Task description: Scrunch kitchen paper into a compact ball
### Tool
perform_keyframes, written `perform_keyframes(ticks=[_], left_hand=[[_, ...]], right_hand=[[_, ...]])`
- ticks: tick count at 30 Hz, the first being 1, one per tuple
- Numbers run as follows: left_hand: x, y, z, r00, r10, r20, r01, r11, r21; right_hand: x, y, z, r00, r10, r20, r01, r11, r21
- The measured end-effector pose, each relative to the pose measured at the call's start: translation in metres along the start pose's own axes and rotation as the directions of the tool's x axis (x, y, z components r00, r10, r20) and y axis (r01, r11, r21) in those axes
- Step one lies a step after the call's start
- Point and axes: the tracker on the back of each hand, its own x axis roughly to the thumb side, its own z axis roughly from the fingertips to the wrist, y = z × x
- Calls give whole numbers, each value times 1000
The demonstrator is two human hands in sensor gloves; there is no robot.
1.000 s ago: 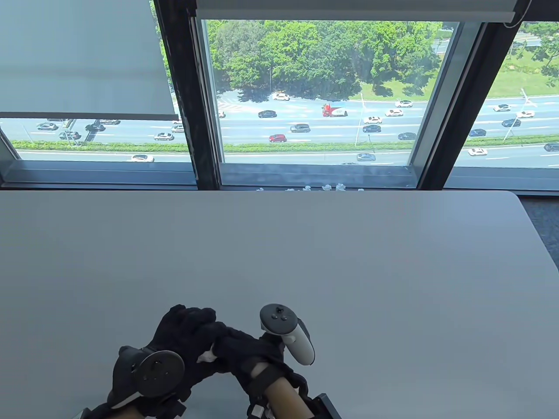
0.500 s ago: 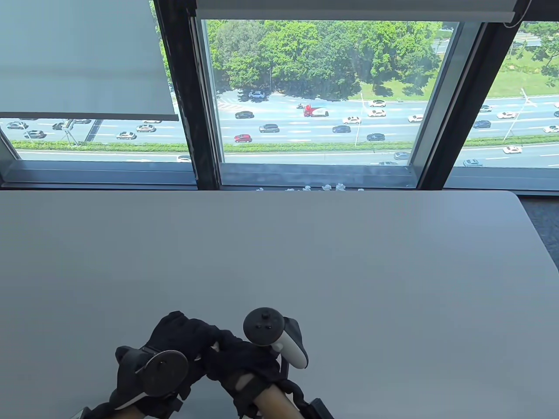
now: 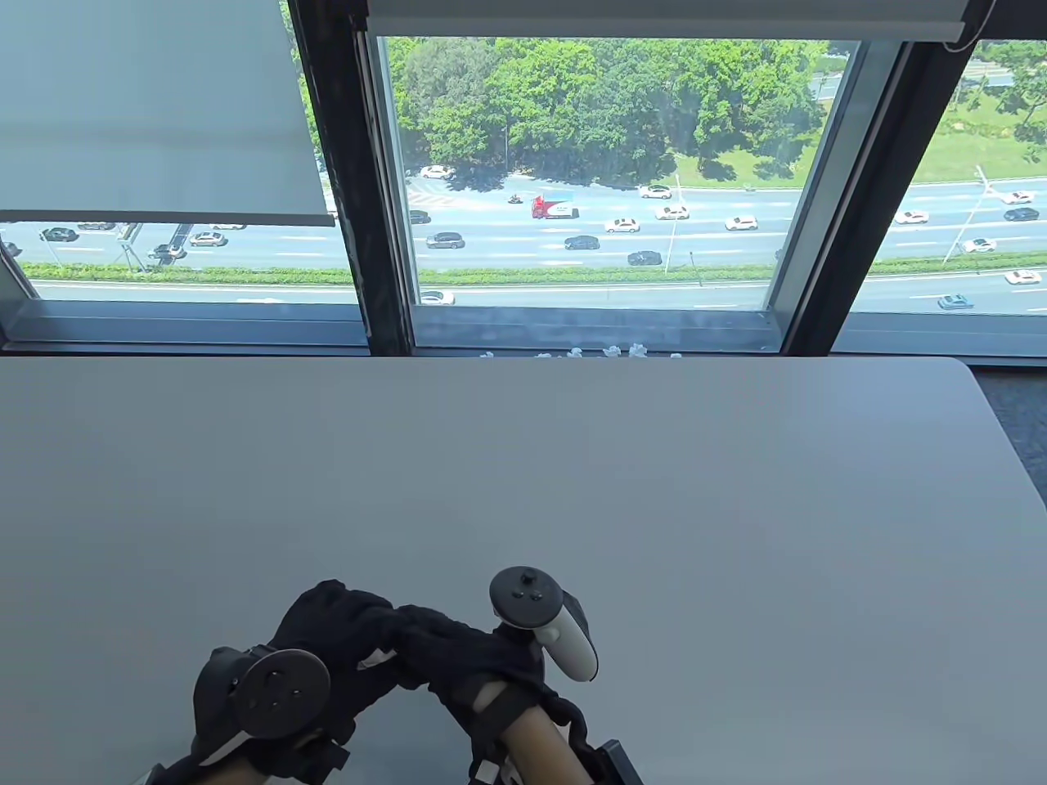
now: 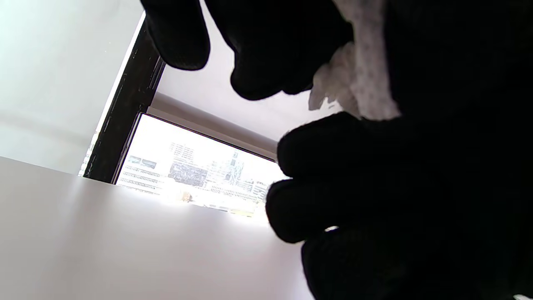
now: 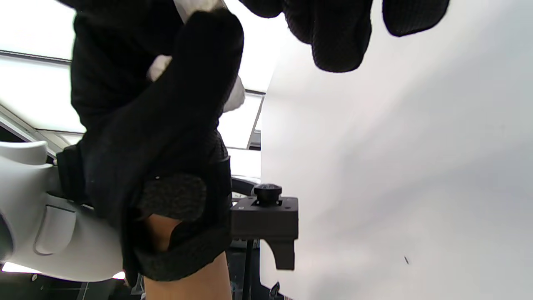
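Both black-gloved hands are clasped together above the near edge of the table. My left hand (image 3: 343,630) and my right hand (image 3: 458,654) press a wad of white kitchen paper (image 3: 376,657) between them; only a small white sliver shows in the table view. In the left wrist view the crumpled paper (image 4: 358,79) shows between the dark fingers (image 4: 266,50). In the right wrist view bits of white paper (image 5: 160,66) peek out from under the left hand's glove (image 5: 158,104).
The grey table (image 3: 654,491) stretches to a far edge below a window sill. Several small white paper balls (image 3: 609,352) lie along that far edge. The table's right edge (image 3: 1010,458) is near the carpeted floor.
The clasped hands have shifted slightly; the right hand's tracker swung left and then back to the right. Less white paper shows between the hands than one second ago.
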Motion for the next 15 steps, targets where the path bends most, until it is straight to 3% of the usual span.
perform_keyframes(ticks=[4, 5, 6, 10, 15], left_hand=[[7, -5, 2, 999, -39, 34, 39, 999, 4], [10, -6, 3, 997, -65, 47, 65, 998, 13], [10, -6, 3, 990, -127, 57, 127, 992, 9], [9, -12, 3, 996, -10, 91, 16, 998, -63], [8, -12, 3, 997, 6, 78, 0, 998, -67]], right_hand=[[8, 18, -6, 987, 158, -16, -157, 986, 60], [7, 18, -6, 984, 177, -32, -176, 984, 36], [5, 17, -6, 989, 138, -49, -139, 990, 0], [-2, 9, -6, 992, 96, -81, -99, 994, -37], [-5, 2, -7, 1000, -29, -6, 29, 999, 44]])
